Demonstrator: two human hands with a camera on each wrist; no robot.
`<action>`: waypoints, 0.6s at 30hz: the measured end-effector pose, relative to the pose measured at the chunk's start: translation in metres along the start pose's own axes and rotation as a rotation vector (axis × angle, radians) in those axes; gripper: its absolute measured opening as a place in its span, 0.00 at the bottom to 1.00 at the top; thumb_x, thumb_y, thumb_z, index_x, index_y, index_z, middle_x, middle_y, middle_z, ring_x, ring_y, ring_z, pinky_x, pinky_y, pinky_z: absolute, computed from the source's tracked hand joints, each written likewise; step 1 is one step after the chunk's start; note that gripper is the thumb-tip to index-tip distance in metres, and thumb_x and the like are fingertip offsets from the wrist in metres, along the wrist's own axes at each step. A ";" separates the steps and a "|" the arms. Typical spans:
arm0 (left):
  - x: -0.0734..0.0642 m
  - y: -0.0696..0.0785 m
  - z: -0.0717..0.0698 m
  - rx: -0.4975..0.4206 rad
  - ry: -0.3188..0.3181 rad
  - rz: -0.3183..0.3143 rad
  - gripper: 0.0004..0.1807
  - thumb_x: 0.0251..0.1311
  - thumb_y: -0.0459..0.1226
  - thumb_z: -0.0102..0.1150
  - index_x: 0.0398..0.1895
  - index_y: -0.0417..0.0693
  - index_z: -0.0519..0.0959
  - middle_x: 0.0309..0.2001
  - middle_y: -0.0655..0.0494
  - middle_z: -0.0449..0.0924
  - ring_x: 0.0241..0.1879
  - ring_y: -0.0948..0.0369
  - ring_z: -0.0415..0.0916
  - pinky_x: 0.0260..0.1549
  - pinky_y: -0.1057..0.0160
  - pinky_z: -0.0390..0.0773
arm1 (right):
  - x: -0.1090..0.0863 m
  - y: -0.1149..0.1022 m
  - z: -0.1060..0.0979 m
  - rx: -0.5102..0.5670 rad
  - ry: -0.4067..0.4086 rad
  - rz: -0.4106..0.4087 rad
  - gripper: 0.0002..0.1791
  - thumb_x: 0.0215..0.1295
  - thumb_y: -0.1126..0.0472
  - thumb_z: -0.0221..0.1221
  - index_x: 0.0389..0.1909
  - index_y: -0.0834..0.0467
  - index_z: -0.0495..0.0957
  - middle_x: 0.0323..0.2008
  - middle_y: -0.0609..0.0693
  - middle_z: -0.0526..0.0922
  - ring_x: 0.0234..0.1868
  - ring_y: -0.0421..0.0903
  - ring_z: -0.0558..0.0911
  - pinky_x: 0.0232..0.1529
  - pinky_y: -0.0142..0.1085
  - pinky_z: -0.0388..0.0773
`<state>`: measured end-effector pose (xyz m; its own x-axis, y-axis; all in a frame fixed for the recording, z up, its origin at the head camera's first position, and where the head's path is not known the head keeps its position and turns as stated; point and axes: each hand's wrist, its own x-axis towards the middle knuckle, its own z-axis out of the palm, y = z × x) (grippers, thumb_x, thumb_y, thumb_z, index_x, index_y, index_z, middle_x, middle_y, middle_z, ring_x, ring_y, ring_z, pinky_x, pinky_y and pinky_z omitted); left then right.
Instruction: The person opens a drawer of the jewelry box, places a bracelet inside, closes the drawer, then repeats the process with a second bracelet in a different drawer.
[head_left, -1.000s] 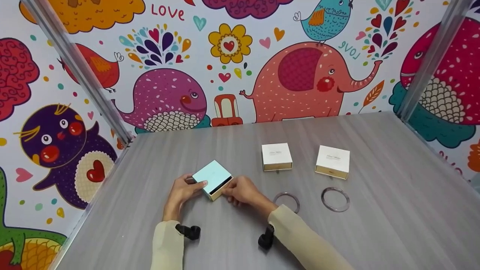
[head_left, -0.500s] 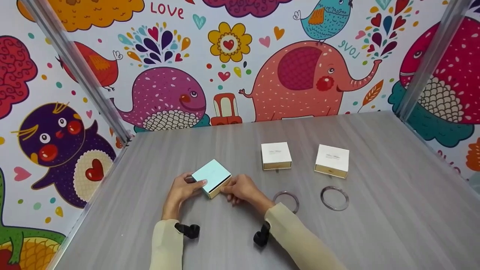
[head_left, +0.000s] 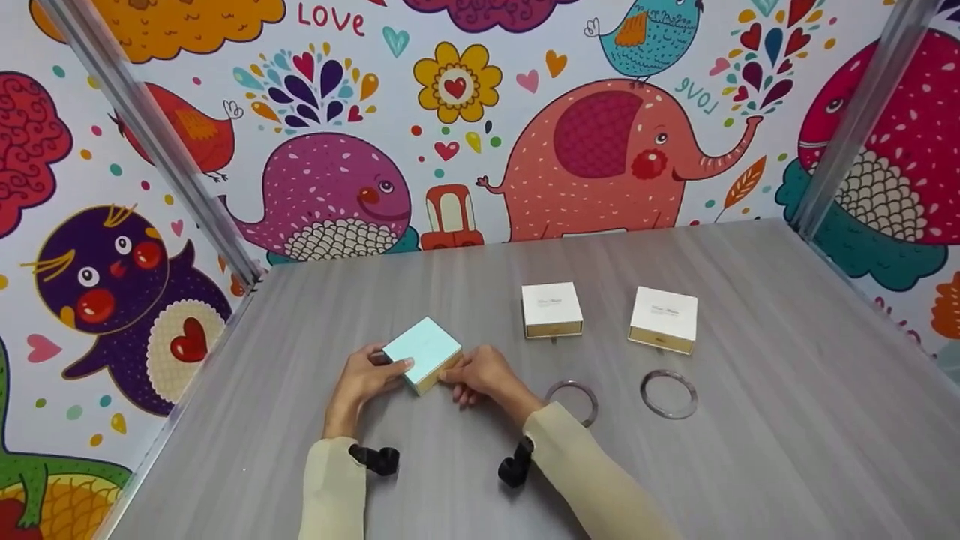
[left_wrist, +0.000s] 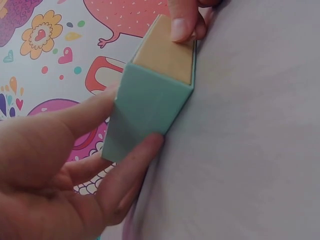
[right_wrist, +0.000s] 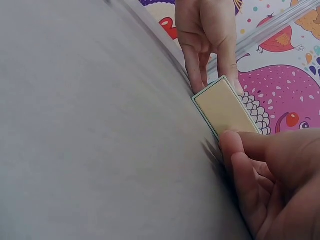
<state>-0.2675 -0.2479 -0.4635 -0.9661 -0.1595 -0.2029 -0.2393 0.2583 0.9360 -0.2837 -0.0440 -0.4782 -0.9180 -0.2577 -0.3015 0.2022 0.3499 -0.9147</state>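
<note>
A light-blue drawer box (head_left: 424, 349) with a cream drawer front (left_wrist: 167, 55) is between the two hands on the left of the table. My left hand (head_left: 367, 379) holds its sleeve, thumb on the top edge and fingers at the far side. At the drawer front, my right hand (head_left: 480, 373) has its thumb and curled index finger together against the cream face. Any pull tab there is hidden by those fingertips. In the right wrist view, the cream face (right_wrist: 222, 107) sits about level with the sleeve's rim.
Two white drawer boxes, the nearer-left box (head_left: 552, 309) and the right box (head_left: 663, 319), stand farther back. In front of them lie two bangles, one bangle (head_left: 667, 394) in full view and another bangle (head_left: 592, 405) partly behind the right wrist. A patterned wall (head_left: 465, 150) borders the grey table (head_left: 787, 420).
The drawer has slid into the light-blue sleeve, and the dark gap along its front edge has closed. My right hand has moved slightly left with it; my left hand stays in place.
</note>
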 end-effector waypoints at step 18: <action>0.002 -0.001 -0.001 0.020 -0.024 -0.008 0.36 0.59 0.30 0.69 0.68 0.28 0.64 0.60 0.28 0.70 0.49 0.52 0.79 0.53 0.52 0.82 | -0.003 -0.006 0.004 -0.024 0.030 0.062 0.13 0.62 0.59 0.69 0.22 0.62 0.85 0.10 0.46 0.78 0.11 0.37 0.76 0.13 0.26 0.71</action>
<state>-0.2687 -0.2497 -0.4649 -0.9662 -0.1386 -0.2176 -0.2487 0.2763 0.9283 -0.2813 -0.0485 -0.4730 -0.9139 -0.2082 -0.3486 0.2506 0.3862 -0.8877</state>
